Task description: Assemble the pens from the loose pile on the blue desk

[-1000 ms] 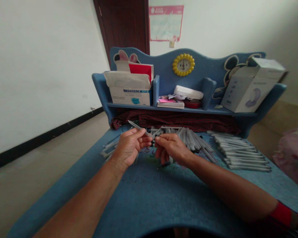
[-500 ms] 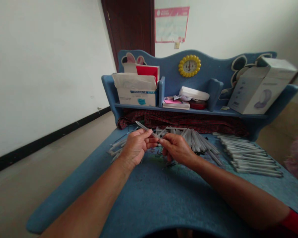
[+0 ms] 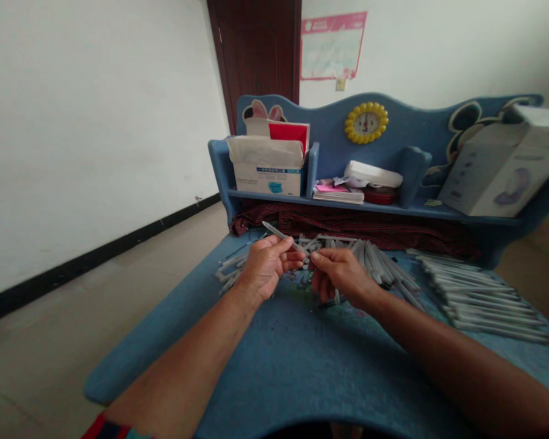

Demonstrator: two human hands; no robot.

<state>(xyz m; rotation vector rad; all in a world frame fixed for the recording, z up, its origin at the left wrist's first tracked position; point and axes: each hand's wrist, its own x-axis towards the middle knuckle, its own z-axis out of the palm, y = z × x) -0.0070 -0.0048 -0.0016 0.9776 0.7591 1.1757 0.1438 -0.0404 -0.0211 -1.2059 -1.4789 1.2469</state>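
Between the thumb and fingers of my left hand (image 3: 268,265) is a clear pen barrel (image 3: 276,230), its tapered tip pointing up and to the left. My right hand (image 3: 343,274) is closed in a pinch close to the barrel's lower end; whatever its fingertips hold is too small to make out. Behind and beside the right hand spreads a loose pile of similar clear barrels (image 3: 377,263). More barrels (image 3: 230,270) lie left of my left hand. To the right, pens with dark ends (image 3: 485,299) lie side by side in a row.
The blue desk (image 3: 274,366) has a raised shelf at its back. On it stand a mask box (image 3: 268,174), a stack of papers (image 3: 337,194), a white carton (image 3: 498,167) and a yellow-rimmed clock (image 3: 366,122). Folded checked cloth (image 3: 348,224) lies under the shelf.
The whole view has shifted, so the desk and hands appear farther right. Both hands keep nearly the same pose around the pen barrel, their fingertips still close together.
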